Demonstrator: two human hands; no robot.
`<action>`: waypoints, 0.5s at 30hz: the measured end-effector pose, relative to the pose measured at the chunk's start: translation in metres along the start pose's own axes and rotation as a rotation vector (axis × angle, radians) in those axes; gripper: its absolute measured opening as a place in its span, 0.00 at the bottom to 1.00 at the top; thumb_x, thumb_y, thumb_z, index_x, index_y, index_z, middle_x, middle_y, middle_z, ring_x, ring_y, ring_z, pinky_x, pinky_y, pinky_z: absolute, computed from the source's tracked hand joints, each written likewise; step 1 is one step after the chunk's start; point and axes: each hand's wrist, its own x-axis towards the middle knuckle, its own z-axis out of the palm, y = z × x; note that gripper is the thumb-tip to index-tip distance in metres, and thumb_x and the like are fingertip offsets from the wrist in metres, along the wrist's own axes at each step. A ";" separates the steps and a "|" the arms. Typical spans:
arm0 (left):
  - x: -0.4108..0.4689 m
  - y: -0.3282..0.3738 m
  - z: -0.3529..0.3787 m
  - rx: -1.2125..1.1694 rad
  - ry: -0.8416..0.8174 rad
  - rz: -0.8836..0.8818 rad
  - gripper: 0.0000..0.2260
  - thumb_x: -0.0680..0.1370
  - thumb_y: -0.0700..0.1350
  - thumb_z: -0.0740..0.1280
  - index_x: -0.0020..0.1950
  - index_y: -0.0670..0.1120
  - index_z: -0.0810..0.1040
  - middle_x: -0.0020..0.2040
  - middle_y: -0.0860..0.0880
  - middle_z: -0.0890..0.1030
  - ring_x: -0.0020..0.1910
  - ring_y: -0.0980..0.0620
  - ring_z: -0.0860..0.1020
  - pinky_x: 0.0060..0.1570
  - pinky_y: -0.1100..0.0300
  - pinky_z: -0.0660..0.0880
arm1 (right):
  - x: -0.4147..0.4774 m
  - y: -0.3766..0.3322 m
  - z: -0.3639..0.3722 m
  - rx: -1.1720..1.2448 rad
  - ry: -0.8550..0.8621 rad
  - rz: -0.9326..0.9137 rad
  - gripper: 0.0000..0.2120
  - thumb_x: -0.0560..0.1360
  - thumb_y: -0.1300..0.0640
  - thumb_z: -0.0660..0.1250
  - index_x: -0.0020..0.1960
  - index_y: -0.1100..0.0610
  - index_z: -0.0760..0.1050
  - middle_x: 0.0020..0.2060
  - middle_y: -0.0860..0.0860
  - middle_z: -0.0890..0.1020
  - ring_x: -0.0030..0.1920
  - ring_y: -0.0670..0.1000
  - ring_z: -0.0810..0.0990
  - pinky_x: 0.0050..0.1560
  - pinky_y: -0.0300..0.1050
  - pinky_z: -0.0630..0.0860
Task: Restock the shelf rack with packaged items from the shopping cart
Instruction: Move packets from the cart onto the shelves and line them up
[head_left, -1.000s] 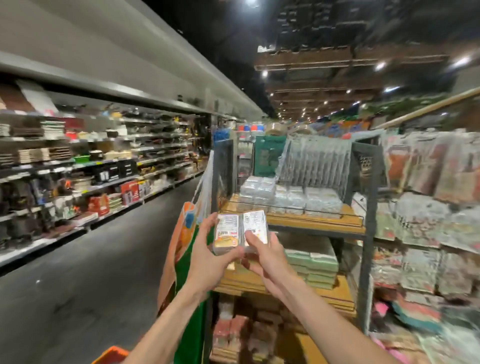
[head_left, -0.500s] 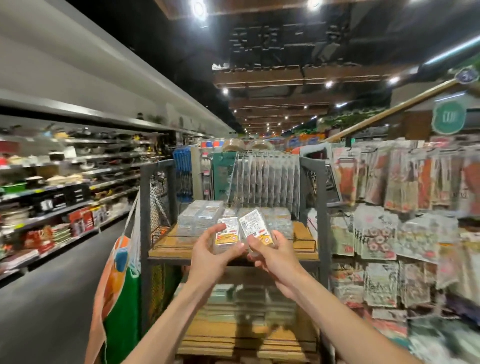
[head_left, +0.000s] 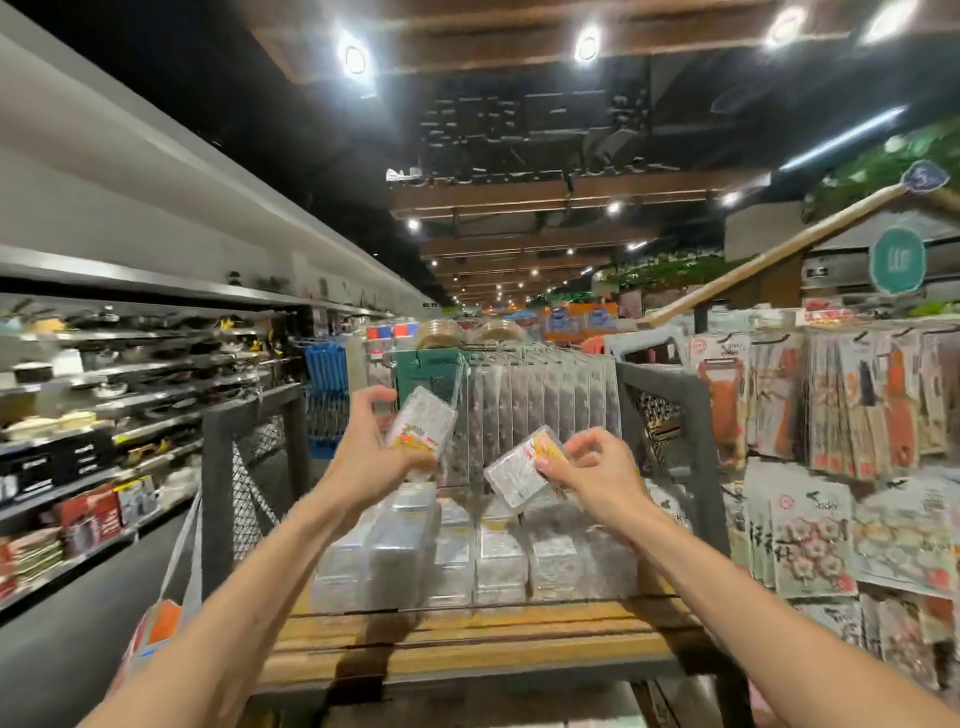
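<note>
The dark metal rack with a wooden shelf (head_left: 467, 636) is now close under both arms. The left hand (head_left: 371, 467) and right hand (head_left: 597, 478) have moved apart above it. Each grip is curled round one small clear pack with a yellow label, the left pack (head_left: 423, 428) and the right pack (head_left: 519, 475). I think they get put down next.
</note>
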 end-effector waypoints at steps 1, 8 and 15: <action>0.010 0.006 -0.003 0.005 0.012 -0.011 0.33 0.66 0.34 0.77 0.64 0.50 0.63 0.55 0.49 0.73 0.48 0.56 0.76 0.42 0.60 0.73 | 0.010 -0.001 0.000 -0.025 -0.013 0.003 0.15 0.71 0.52 0.75 0.50 0.55 0.71 0.46 0.55 0.81 0.41 0.50 0.79 0.36 0.42 0.71; 0.078 -0.012 -0.006 0.017 -0.394 -0.131 0.21 0.70 0.30 0.70 0.59 0.48 0.80 0.54 0.45 0.82 0.55 0.48 0.79 0.56 0.52 0.77 | 0.073 0.020 0.028 -0.224 -0.123 0.057 0.06 0.75 0.53 0.71 0.49 0.51 0.77 0.50 0.50 0.80 0.50 0.50 0.78 0.49 0.45 0.73; 0.126 -0.061 0.020 0.289 -0.584 -0.252 0.16 0.74 0.36 0.71 0.58 0.43 0.70 0.51 0.44 0.80 0.45 0.50 0.80 0.41 0.60 0.76 | 0.100 0.044 0.069 -0.319 -0.134 0.124 0.04 0.77 0.54 0.67 0.50 0.54 0.77 0.50 0.48 0.79 0.50 0.48 0.78 0.51 0.41 0.73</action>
